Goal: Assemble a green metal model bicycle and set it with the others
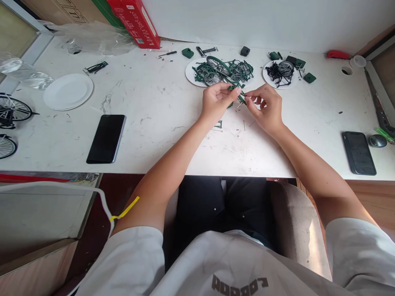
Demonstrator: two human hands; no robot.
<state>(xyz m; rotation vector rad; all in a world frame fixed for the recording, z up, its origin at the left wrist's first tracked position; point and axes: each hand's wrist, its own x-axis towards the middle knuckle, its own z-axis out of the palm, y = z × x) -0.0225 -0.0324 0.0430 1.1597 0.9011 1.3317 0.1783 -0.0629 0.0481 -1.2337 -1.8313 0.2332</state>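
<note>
Between my hands, above the white table, is a small dark green part [241,98] with thin pieces on it. My left hand [217,98] pinches its left end between thumb and fingers. The fingertips of my right hand [267,105] close on its right end. Just behind my hands, a white plate [190,78] holds a tangle of green miniature wheels and frames. Another white plate [285,85] to the right carries black parts. A small green frame piece [219,124] lies in front of my left hand, with thin pins near it.
A dark phone [106,139] lies at the left, another phone [359,153] at the right. White plates [68,91] sit at the left, near miniature bicycles [12,111]. A red box [135,22] stands at the back. A screwdriver [167,54] and green blocks [187,52] lie behind.
</note>
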